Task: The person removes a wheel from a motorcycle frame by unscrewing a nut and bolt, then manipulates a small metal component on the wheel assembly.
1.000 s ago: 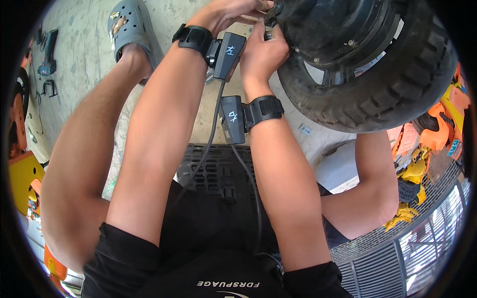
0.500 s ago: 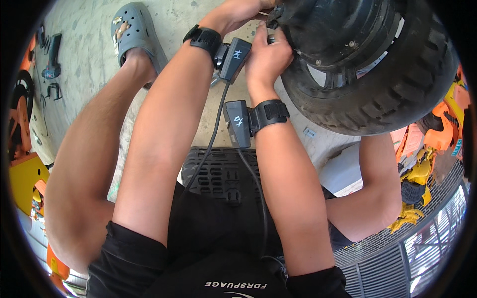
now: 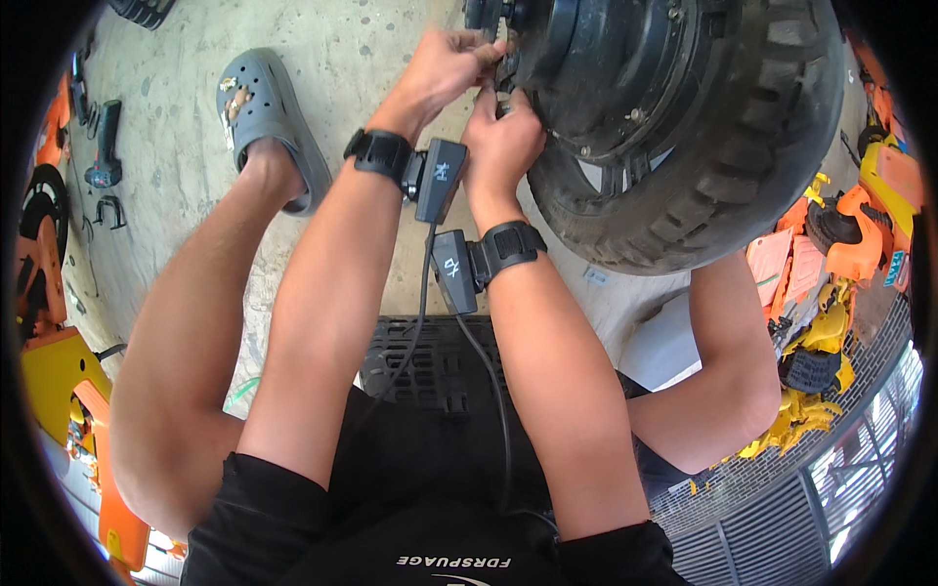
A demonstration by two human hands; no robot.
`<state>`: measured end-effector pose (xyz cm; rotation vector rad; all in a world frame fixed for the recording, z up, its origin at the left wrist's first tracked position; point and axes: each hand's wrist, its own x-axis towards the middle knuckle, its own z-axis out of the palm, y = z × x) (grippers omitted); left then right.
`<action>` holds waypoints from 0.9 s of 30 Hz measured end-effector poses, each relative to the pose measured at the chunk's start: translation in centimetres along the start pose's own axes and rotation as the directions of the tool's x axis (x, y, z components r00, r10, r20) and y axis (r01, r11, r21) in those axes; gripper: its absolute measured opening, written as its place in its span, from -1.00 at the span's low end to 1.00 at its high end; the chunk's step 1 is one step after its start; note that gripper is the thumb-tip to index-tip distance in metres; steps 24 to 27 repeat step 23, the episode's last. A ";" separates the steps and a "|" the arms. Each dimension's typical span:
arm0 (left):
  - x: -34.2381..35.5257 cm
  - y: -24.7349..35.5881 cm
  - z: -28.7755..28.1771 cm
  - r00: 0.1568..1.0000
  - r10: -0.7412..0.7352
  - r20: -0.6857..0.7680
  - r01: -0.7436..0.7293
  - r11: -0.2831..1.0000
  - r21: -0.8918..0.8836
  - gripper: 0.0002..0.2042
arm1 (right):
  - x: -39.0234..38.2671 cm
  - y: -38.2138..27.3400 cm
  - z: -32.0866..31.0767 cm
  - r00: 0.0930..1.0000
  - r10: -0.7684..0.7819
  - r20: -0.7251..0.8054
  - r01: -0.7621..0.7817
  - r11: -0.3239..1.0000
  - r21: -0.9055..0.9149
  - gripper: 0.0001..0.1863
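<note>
A wheel with a chunky black tyre (image 3: 782,117) and a dark round hub (image 3: 606,73) stands at the upper right, in front of me. At the hub's left side my left hand (image 3: 445,73) has its thumb and fingers pinched together on a small dark part. Just below it, my right hand (image 3: 503,142) is closed against the same edge of the hub, fingers curled in. Exactly what the fingertips grip is too small and partly hidden. Black strapped devices with cables sit on both wrists.
A cordless drill (image 3: 103,146) lies on the concrete floor at the far left, near my foot in a grey clog (image 3: 259,107). Orange and yellow plastic parts (image 3: 850,244) are piled at the right. Under me is a black slotted plastic seat (image 3: 430,342).
The view has shifted, so the wheel appears further left. My left hand shows more fully now, pinching at the hub's side; my right hand stays closed beside it.
</note>
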<state>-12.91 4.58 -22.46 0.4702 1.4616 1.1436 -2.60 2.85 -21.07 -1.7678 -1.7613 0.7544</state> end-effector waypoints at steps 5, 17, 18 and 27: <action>0.5 -0.2 -0.2 0.999 0.036 -0.026 -0.034 0.997 0.069 -0.73 | -0.1 -0.4 -0.4 1.000 -0.009 0.027 0.007 0.999 0.053 -0.69; -0.2 0.9 -0.6 0.991 -0.090 0.101 0.098 0.992 -0.080 -0.71 | -0.1 0.0 -0.6 0.997 -0.026 0.070 0.027 1.000 -0.014 -0.69; 0.0 0.8 -0.6 0.991 -0.084 0.099 0.093 0.992 -0.090 -0.71 | -0.1 0.2 -0.4 0.998 -0.048 0.042 0.046 0.998 0.052 -0.69; 0.6 0.8 -1.3 0.990 -0.081 0.117 0.096 0.988 -0.124 -0.73 | -0.3 0.1 -0.6 0.986 0.023 0.163 -0.042 0.993 0.114 -0.69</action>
